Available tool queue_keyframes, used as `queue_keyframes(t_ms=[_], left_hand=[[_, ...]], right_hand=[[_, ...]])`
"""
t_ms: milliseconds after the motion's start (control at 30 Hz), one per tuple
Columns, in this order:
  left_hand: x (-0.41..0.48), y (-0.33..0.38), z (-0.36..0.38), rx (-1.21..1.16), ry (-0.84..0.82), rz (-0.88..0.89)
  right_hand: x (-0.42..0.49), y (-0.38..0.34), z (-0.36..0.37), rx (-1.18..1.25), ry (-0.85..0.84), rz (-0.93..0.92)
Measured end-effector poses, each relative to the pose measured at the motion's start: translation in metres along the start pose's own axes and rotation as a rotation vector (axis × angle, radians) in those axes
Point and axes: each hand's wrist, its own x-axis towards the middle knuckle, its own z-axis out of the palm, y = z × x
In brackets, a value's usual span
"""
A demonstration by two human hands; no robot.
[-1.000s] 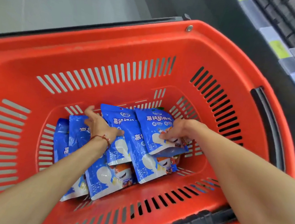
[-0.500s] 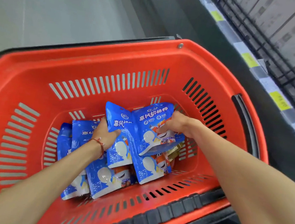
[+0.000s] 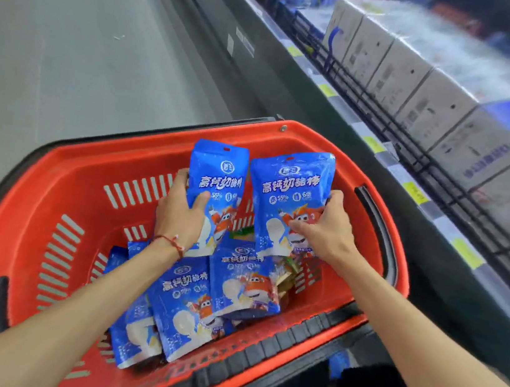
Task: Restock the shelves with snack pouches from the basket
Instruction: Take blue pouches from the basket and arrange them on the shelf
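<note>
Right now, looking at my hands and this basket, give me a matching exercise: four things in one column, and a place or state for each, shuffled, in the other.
Things
1. left hand
2. right hand
3. basket
4. white cartons

Descriptions
A. lined up on the shelf
B. red, with slotted walls
C. red cord at the wrist, grips the pouch farther from the shelf
D. bare wrist, grips the pouch nearer the shelf

Pairs: 1-C, 2-D, 3-B, 4-A
</note>
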Motion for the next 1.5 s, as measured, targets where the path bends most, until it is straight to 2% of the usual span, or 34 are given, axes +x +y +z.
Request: queue_keyframes(t_ms=[167, 333, 500, 633, 900, 1067, 1167, 1367, 1500], left_hand=[[0.008, 0.049, 0.006, -0.126, 0.048, 0.108], [0.020, 0.096, 0.025, -0.208, 0.013, 0.212], [0.012, 0.149, 0.059, -0.322, -0.106, 0.328], [-0.009, 0.202, 0.092, -0.440, -0.237, 0.432], [-0.091, 0.297, 0.159, -0.541, -0.492, 0.547], [-0.149, 0.338, 0.190, -0.573, -0.595, 0.635], [-0.187, 0.363, 0.213, -0.605, -0.654, 0.620], [-0.267, 0.424, 0.254, -0.611, -0.681, 0.706], [-0.314, 0.473, 0.286, -0.645, -0.674, 0.758]], right_hand=[[-0.024, -0.023, -0.029, 0.140, 0.215, -0.127], [-0.043, -0.029, -0.071, 0.211, 0.361, -0.185], [-0.065, -0.014, -0.121, 0.310, 0.499, -0.167], [-0.092, 0.000, -0.168, 0.332, 0.675, -0.151], [-0.172, 0.044, -0.256, 0.403, 1.004, -0.070], [-0.217, 0.080, -0.302, 0.407, 1.181, -0.028], [-0.242, 0.108, -0.335, 0.411, 1.220, -0.031], [-0.290, 0.160, -0.420, 0.337, 1.349, -0.036], [-0.315, 0.195, -0.481, 0.377, 1.342, -0.109]])
